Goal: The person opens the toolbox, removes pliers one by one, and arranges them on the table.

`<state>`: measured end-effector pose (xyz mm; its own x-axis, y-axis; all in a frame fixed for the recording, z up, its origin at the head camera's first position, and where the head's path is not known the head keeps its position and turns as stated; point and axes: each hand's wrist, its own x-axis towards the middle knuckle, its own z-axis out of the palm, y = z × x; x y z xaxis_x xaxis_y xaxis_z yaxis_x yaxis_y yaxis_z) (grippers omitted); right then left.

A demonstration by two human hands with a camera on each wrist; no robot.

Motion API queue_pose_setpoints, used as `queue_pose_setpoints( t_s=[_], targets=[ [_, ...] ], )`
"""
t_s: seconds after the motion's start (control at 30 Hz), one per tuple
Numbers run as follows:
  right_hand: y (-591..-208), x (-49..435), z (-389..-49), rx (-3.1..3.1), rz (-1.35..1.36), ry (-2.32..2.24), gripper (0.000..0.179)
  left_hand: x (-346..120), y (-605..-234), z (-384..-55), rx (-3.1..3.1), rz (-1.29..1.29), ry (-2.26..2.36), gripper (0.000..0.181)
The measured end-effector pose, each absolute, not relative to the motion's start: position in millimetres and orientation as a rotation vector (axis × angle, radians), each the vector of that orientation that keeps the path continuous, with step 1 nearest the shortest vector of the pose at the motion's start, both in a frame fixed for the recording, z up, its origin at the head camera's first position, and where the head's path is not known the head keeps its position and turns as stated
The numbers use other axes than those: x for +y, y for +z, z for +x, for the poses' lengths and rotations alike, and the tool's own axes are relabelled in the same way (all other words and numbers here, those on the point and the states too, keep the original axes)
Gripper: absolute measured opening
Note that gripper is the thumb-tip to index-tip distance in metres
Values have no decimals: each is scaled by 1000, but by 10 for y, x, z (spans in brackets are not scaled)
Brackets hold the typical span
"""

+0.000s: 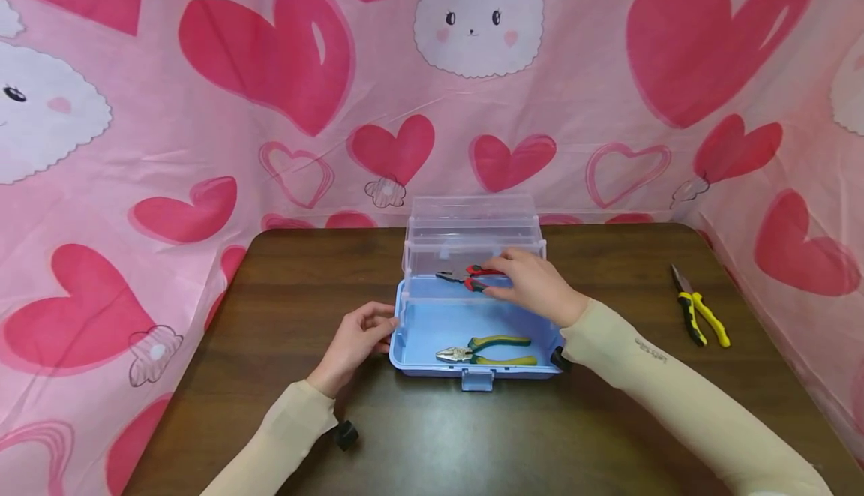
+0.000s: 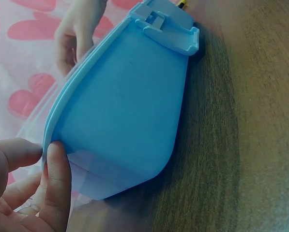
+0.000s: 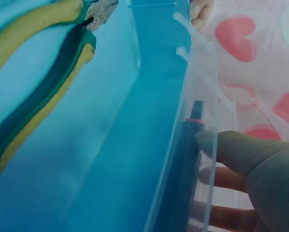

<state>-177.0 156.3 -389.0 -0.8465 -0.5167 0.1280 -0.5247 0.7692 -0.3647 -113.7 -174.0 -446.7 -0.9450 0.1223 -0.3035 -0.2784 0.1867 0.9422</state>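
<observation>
A light blue toolbox stands open on the table, its clear tiered trays raised at the back. My left hand pinches the box's left rim between thumb and fingers; the left wrist view shows this grip on the blue wall. My right hand holds red-and-black pliers by the handles at the clear trays, jaws pointing left. In the right wrist view, clear plastic stands in front of part of this hand. Green-and-yellow pliers lie on the box floor, near the front.
Yellow-and-black long-nose pliers lie on the wooden table to the right of the box. A latch hangs at the box's front. Pink heart-patterned cloth rises behind and beside the table.
</observation>
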Motion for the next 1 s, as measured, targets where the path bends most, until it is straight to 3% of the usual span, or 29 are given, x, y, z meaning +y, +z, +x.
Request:
queue_pose_setpoints(
  t_s=[1.0],
  targets=[
    [-3760,1379,-1836,-3031,858,325,52,-1719,-4474,-1136,2162,-155,1836,31]
  ],
)
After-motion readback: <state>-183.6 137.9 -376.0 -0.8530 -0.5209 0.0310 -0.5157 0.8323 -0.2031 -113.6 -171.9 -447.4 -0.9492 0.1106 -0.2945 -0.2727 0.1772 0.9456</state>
